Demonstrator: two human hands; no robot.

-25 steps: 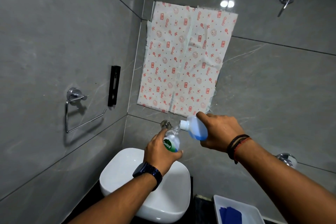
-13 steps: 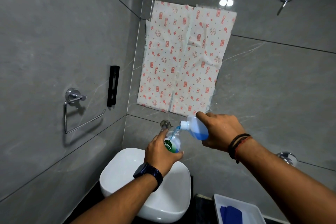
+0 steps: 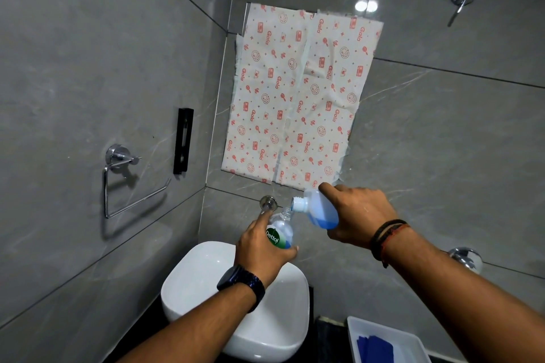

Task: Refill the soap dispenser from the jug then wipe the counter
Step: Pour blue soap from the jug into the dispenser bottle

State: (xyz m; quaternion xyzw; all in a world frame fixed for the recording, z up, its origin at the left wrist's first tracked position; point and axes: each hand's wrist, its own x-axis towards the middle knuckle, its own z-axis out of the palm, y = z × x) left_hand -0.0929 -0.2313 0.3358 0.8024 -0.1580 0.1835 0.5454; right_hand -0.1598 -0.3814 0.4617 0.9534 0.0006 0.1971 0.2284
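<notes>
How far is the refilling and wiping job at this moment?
Done: the dispenser is open, its pump off. In hand: the left hand holds it above the basin, while the right hand tilts the jug with its mouth at the neck; blue soap remains in the jug. Left: finishing the pour, closing the dispenser, and wiping the counter; the blue cloth lies untouched in the tray.

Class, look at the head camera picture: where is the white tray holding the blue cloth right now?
The white tray sits at the bottom right of the head view, right of the white basin and beneath the right forearm, with the blue cloth lying inside it.
</notes>
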